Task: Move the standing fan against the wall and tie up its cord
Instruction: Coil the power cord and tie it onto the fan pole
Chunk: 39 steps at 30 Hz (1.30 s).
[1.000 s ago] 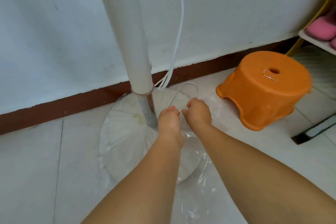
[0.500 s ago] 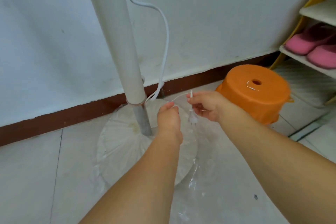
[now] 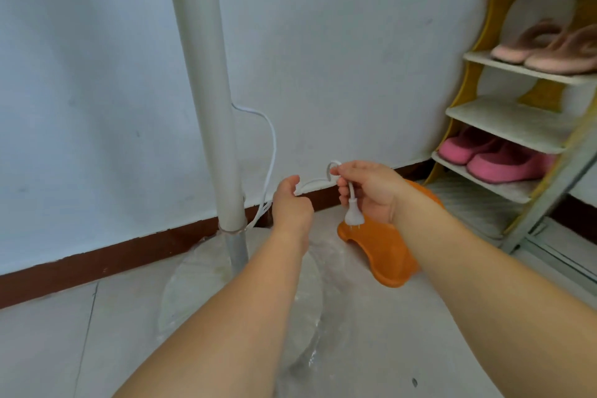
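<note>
The standing fan's white pole (image 3: 206,84) rises at the left centre from a round base (image 3: 193,281) wrapped in clear plastic, close to the white wall. Its thin white cord (image 3: 270,152) hangs down the right side of the pole in a loop. My left hand (image 3: 290,207) grips the cord just right of the pole. My right hand (image 3: 368,191) pinches the cord's end, and the white plug (image 3: 353,218) dangles below the fingers. A short stretch of cord spans between the two hands. The fan's head is out of view.
An orange plastic stool (image 3: 387,255) stands on the tiled floor right of the base, partly behind my right arm. A yellow-and-white shoe rack (image 3: 504,119) with pink slippers (image 3: 497,158) fills the right side. A brown skirting runs along the wall.
Both hands rose from the base with the cord. My right hand lifted the plug end higher and to the right, and the view tilted up, showing more of the shoe rack.
</note>
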Each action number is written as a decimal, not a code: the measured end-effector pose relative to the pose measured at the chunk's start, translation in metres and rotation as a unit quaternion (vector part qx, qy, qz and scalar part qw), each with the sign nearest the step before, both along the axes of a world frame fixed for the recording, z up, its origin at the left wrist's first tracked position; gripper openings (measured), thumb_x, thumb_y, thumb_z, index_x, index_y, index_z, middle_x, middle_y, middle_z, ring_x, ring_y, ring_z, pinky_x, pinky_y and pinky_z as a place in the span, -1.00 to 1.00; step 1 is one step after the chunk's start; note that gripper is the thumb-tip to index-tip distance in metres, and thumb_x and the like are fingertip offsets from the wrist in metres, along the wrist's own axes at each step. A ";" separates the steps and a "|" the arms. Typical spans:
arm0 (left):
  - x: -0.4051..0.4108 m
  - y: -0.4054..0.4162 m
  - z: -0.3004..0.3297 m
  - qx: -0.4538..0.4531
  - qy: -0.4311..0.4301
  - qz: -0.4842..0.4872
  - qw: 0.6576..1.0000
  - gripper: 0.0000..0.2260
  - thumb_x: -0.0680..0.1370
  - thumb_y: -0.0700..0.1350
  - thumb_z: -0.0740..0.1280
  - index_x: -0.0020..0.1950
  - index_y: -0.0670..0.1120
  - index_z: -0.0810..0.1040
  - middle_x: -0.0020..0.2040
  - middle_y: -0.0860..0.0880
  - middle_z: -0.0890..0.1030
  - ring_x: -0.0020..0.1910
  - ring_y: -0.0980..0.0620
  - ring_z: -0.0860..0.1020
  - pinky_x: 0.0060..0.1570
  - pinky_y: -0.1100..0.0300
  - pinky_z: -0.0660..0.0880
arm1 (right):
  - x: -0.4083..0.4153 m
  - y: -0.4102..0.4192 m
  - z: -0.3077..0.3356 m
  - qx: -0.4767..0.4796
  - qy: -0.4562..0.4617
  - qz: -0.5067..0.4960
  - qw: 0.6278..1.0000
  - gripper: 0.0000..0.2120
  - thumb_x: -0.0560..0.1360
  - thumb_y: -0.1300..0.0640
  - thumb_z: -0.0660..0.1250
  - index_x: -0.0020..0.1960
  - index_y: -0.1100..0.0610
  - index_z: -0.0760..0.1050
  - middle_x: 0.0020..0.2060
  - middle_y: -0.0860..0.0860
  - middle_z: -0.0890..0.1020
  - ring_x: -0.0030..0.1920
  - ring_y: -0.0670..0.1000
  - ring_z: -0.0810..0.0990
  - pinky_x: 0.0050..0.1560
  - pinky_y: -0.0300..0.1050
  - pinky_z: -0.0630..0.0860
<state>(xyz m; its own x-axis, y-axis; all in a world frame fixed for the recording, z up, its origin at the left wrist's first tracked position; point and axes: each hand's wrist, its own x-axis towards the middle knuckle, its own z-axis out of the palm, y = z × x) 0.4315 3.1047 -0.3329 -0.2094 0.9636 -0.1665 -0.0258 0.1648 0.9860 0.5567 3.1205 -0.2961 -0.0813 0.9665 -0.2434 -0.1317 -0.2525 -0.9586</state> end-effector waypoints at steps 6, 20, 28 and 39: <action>0.000 -0.002 0.005 0.006 0.010 -0.004 1.000 -0.48 0.53 -0.38 0.07 0.45 -0.02 0.20 0.46 -0.05 0.24 0.34 0.01 0.30 0.11 0.24 0.28 | 0.009 -0.005 0.021 0.038 0.008 -0.036 0.999 -0.77 0.57 0.10 0.22 -0.07 0.21 0.59 -0.62 -0.07 0.20 -0.61 -0.12 0.12 -0.59 -0.28 0.17; 0.019 0.005 -0.004 0.090 0.178 0.063 0.978 -0.89 0.51 -0.15 0.31 -0.02 -0.11 0.41 -0.20 0.02 0.45 -0.24 0.04 0.43 -0.32 0.28 0.28 | 0.063 -0.016 0.036 0.134 0.127 -0.012 0.983 -0.70 0.53 0.12 0.20 -0.26 0.17 0.63 -0.71 -0.09 0.22 -0.67 -0.15 0.14 -0.62 -0.30 0.18; 0.033 0.009 -0.010 0.054 0.261 0.023 0.964 -0.88 0.57 -0.10 0.21 -0.07 -0.06 0.52 -0.09 -0.06 0.53 -0.13 -0.06 0.49 -0.18 0.18 0.34 | 0.080 -0.019 0.028 0.126 0.187 -0.024 0.974 -0.70 0.52 0.11 0.18 -0.28 0.16 0.60 -0.72 -0.10 0.22 -0.68 -0.15 0.14 -0.62 -0.29 0.19; 0.033 0.014 0.023 0.069 -0.064 0.004 0.996 -0.84 0.57 -0.15 0.16 -0.16 -0.05 0.48 -0.20 -0.05 0.59 -0.19 -0.01 0.60 -0.14 0.13 0.56 | 0.061 -0.013 0.005 0.073 -0.043 0.013 0.996 -0.79 0.56 0.09 0.22 -0.03 0.20 0.57 -0.57 -0.05 0.33 -0.57 -0.11 0.19 -0.56 -0.26 0.21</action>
<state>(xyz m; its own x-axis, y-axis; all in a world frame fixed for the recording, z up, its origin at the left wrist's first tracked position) 0.4649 3.1187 -0.3104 -0.2025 0.9775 -0.0593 -0.1529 0.0282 0.9878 0.6178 3.1079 -0.2906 -0.0925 0.9900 -0.1064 -0.0435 -0.1108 -0.9929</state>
